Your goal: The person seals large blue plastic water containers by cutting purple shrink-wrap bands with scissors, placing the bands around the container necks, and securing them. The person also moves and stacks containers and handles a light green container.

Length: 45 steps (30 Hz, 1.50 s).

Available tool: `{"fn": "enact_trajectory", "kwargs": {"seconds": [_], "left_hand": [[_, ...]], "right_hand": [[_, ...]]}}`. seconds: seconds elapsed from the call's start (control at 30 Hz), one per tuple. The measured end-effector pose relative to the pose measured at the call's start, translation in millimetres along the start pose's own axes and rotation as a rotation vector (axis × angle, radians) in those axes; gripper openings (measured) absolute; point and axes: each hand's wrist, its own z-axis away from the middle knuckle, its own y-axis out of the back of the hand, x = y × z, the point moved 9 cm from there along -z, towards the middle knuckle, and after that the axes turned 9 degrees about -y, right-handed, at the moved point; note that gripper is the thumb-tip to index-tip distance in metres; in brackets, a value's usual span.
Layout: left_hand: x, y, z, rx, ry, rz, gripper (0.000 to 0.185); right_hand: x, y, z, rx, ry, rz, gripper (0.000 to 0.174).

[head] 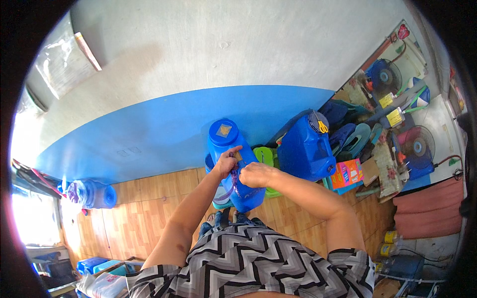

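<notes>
A tall blue plastic water container (248,199) stands on the floor in front of me, its round blue lid (222,131) facing up. Over its upper body, my left hand (226,163) has its fingers closed around purple strands (235,181) that hang down in front of the container. A small brown flat piece (237,155) shows at the fingertips of that hand. Close beside it, my right hand (257,175) is curled into a fist next to the strands; its fingers hide whatever may be in it. A tan square piece (224,130) lies on the lid.
Another blue container (303,149) stands to the right, with yellow-handled scissors (322,126) on its dark cap. Between the containers is a green plastic item (264,154). An orange printed packet (346,174) and a mirror (397,70) are farther right. A clear blue bottle (95,194) lies at left.
</notes>
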Motion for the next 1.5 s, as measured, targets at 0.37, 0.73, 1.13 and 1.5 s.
{"fn": "enact_trajectory", "kwargs": {"seconds": [0.37,0.73,1.13,1.5], "left_hand": [[1,-4,11,0.046,-0.013,0.033,0.066],[40,22,63,0.221,-0.122,0.234,0.072],[61,47,111,0.407,-0.145,0.224,0.06],[65,65,131,0.492,-0.227,0.096,0.056]], "right_hand": [[27,-15,-17,-0.034,-0.13,-0.171,0.011],[120,-11,41,0.305,-0.639,-0.765,0.009],[27,-1,30,0.188,-0.207,-1.095,0.019],[-11,14,-4,0.109,0.001,-0.834,0.023]]}}
